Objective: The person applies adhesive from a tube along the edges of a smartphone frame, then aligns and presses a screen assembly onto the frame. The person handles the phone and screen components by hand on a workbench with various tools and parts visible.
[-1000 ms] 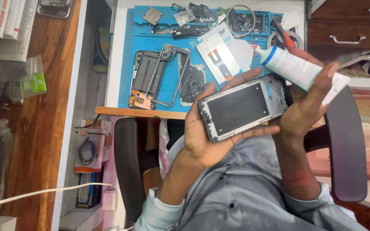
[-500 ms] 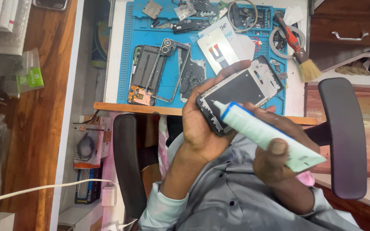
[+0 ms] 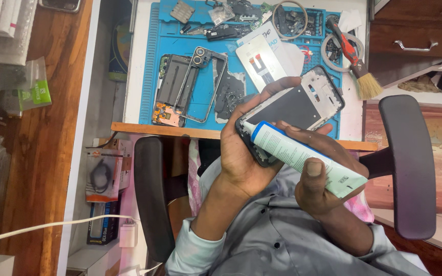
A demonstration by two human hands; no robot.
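Behind the blue mat: one brush, two tape rings. Left hand grips the phone frame; right hand holds one glue tube.

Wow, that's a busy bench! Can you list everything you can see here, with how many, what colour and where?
phone frame: one, black and grey, held over the bench edge
glue tube: one, white with blue band, nozzle at the frame's lower corner
work mat: one, blue, on the white bench
opened phone body: one, dark, on the mat's left part
loose metal frame: one, silvery, lying over that body
brush: one, red and black handle, pale bristles, at the mat's right edge
tape rolls: two, grey and whitish, top of the mat
chair armrests: two, black, either side of the person
charger with cable: one, white, lower left
left hand: holds the phone frame
right hand: grips the glue tube
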